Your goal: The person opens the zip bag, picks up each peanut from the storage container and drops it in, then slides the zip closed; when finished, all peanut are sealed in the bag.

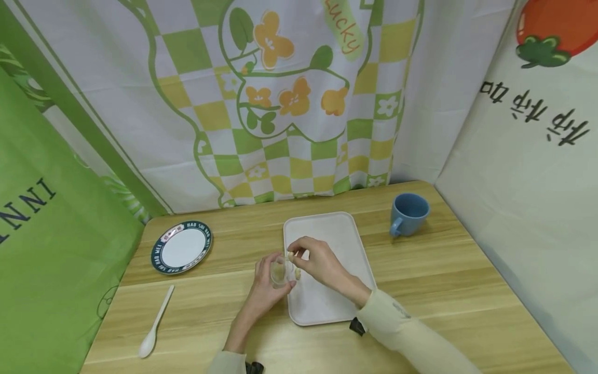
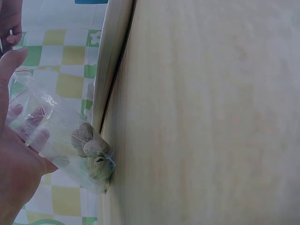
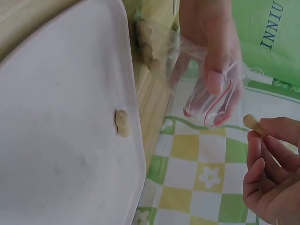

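Printed cloths hung round a pale wooden surface (image 1: 420, 291): a green-and-yellow checked one with orange flowers behind, a green one to the left, a white one with dark characters to the right. On it sat a white tray (image 1: 348, 234), a blue mug (image 1: 409, 213), a rimmed plate (image 1: 182, 246) and a white spoon (image 1: 155, 323). The left hand (image 1: 263, 291) gripped a clear zip bag (image 3: 206, 89) just off the tray's left edge, a few peanuts (image 2: 91, 150) lying in its bottom. The right hand (image 1: 322, 262) pinched one peanut (image 3: 254, 124) beside the bag's mouth. One more peanut (image 3: 122, 123) lay on the tray. By that, the moving of peanuts looked barely begun, most remaining in the bag.
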The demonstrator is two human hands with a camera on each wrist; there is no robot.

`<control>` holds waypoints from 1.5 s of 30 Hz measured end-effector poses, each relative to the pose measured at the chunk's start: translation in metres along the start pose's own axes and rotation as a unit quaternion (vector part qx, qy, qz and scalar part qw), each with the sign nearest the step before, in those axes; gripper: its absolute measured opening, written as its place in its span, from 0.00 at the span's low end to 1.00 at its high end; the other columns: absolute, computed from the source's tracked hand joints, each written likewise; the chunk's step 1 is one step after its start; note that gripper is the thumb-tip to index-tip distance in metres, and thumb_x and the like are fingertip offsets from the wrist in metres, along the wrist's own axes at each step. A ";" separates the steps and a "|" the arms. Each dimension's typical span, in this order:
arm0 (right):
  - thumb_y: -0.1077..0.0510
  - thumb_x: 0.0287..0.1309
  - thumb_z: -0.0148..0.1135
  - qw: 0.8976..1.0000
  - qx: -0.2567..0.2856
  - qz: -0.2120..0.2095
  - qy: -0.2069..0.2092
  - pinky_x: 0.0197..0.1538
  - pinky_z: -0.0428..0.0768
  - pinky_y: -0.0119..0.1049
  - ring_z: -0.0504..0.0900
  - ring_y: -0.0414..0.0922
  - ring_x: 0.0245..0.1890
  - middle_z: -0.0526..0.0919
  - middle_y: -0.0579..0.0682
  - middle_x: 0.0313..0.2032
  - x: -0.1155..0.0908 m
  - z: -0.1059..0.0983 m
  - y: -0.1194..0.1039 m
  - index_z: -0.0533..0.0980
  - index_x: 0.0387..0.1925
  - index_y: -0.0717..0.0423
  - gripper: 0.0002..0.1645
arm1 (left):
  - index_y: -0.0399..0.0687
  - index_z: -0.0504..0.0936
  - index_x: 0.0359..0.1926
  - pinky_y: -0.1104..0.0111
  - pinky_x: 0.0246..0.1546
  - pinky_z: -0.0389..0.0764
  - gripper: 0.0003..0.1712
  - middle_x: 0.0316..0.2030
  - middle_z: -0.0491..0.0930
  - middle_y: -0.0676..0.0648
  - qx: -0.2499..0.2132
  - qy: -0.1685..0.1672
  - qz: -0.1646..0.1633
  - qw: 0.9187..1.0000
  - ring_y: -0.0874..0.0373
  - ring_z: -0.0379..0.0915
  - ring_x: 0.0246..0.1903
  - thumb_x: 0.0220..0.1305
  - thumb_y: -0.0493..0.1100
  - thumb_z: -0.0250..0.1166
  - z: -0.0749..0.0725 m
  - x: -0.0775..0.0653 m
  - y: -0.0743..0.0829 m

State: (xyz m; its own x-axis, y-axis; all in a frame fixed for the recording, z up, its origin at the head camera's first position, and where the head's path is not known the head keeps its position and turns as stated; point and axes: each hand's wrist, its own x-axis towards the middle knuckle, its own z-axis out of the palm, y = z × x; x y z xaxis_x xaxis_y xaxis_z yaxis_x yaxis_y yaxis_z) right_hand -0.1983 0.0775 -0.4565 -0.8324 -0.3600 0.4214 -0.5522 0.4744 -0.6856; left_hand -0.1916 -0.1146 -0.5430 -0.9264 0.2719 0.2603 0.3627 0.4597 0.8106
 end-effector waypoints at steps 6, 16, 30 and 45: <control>0.68 0.54 0.66 0.999 0.009 -0.033 -0.024 0.37 0.78 0.30 0.81 0.41 0.34 0.85 0.49 0.37 -0.002 0.008 -0.005 0.81 0.40 0.60 0.10 | 0.52 0.62 0.65 0.48 0.52 0.70 0.43 0.57 0.63 0.43 0.003 0.000 0.001 1.000 0.47 0.61 0.56 0.50 0.48 0.74 -0.001 -0.001 0.001; 0.69 0.49 0.70 0.997 -0.040 -0.035 -0.052 0.38 0.81 0.37 0.81 0.43 0.32 0.85 0.49 0.36 -0.004 0.021 0.000 0.82 0.38 0.59 0.11 | 0.48 0.62 0.65 0.47 0.52 0.70 0.44 0.58 0.63 0.44 -0.005 -0.006 0.001 1.000 0.41 0.61 0.57 0.50 0.46 0.74 -0.002 -0.002 0.001; 0.63 0.56 0.67 0.998 -0.063 -0.002 0.030 0.30 0.78 0.32 0.79 0.39 0.28 0.84 0.45 0.29 0.006 0.007 0.013 0.82 0.38 0.58 0.07 | 0.47 0.63 0.65 0.48 0.53 0.70 0.44 0.56 0.64 0.42 0.005 0.000 0.004 1.000 0.44 0.62 0.55 0.50 0.48 0.74 -0.004 -0.003 0.001; 0.56 0.53 0.68 0.964 -0.168 0.143 -0.146 0.31 0.78 0.43 0.80 0.47 0.29 0.83 0.50 0.30 0.009 0.042 0.049 0.82 0.32 0.57 0.08 | 0.47 0.61 0.66 0.46 0.53 0.71 0.45 0.57 0.62 0.41 0.002 -0.005 -0.003 1.000 0.44 0.62 0.56 0.51 0.49 0.73 -0.006 -0.005 0.001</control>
State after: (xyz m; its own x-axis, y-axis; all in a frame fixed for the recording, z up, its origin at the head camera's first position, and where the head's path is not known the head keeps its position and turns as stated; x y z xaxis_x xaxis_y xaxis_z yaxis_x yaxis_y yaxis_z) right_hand -0.2311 0.0638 -0.5112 -0.9311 -0.3640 0.0251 -0.3273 0.8031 -0.4979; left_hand -0.1869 -0.1209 -0.5398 -0.9274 0.2784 0.2497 0.3575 0.4639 0.8105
